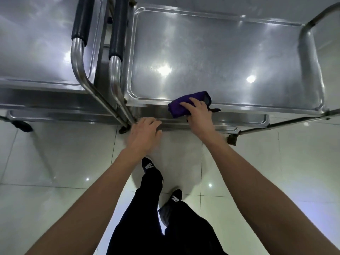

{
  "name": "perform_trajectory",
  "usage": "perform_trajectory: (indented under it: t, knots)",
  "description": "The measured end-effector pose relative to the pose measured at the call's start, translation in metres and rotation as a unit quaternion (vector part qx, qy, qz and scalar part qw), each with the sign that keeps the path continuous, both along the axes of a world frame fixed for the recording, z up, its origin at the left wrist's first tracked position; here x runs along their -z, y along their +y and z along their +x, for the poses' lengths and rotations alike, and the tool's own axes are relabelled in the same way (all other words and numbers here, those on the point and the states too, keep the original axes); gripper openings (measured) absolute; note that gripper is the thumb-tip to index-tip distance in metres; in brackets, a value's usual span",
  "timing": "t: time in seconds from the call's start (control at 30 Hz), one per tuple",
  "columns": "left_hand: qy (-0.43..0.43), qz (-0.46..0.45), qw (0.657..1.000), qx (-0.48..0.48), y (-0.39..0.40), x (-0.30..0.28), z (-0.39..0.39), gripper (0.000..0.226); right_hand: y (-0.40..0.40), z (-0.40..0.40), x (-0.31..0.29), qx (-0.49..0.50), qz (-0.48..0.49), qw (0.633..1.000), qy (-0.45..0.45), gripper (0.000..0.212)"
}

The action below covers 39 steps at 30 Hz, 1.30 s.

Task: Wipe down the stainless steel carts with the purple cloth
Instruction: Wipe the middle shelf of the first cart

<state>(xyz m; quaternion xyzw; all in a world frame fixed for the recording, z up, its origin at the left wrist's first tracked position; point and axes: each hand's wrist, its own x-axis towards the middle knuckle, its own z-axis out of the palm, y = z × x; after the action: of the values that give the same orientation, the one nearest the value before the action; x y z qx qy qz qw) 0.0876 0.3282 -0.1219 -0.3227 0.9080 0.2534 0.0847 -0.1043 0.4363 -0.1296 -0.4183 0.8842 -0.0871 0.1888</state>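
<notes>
Two stainless steel carts stand side by side. The right cart [220,52] has a shiny top tray, and the left cart [36,43] shows only part of its tray. A folded purple cloth [185,103] lies over the near rim of the right cart's top tray. My right hand [197,113] holds the cloth, fingers curled over it and the thumb under the rim. My left hand [143,133] hovers with relaxed fingers in front of the right cart's near left corner, holding nothing.
Two black-padded push handles [117,28] rise between the carts. A lower shelf [239,120] juts out under the right cart's top. Castor wheels [232,138] sit on the glossy tiled floor [64,162]. My legs and black shoes [149,166] stand close behind.
</notes>
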Motion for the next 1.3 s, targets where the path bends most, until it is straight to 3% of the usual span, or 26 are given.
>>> perform_trajectory:
  t: [0.2,0.47,0.73,0.97,1.23,1.3]
  knots:
    - [-0.046,0.023,0.999,-0.005,0.068,0.004,0.045,0.035,0.097,0.064,0.012,0.059,-0.118,0.985,-0.107,0.055]
    - [-0.059,0.05,0.997,-0.012,0.101,0.021,0.081,0.047,0.154,0.107,0.035,0.131,-0.13,0.969,-0.163,0.046]
    - [-0.052,0.056,0.997,-0.02,0.053,0.077,0.085,0.044,0.115,0.116,0.085,0.179,-0.157,0.949,-0.208,0.044]
    - [-0.015,0.04,0.999,0.013,0.002,0.156,0.039,0.049,0.057,0.081,0.147,0.179,-0.207,0.937,-0.216,0.044]
    - [0.006,-0.051,0.999,-0.004,-0.047,0.256,-0.011,0.051,-0.015,0.016,0.228,0.133,-0.223,0.95,-0.174,0.043]
    - [0.01,-0.077,0.997,-0.004,-0.053,0.282,-0.017,0.051,-0.034,0.005,0.254,0.107,-0.207,0.965,-0.117,0.046]
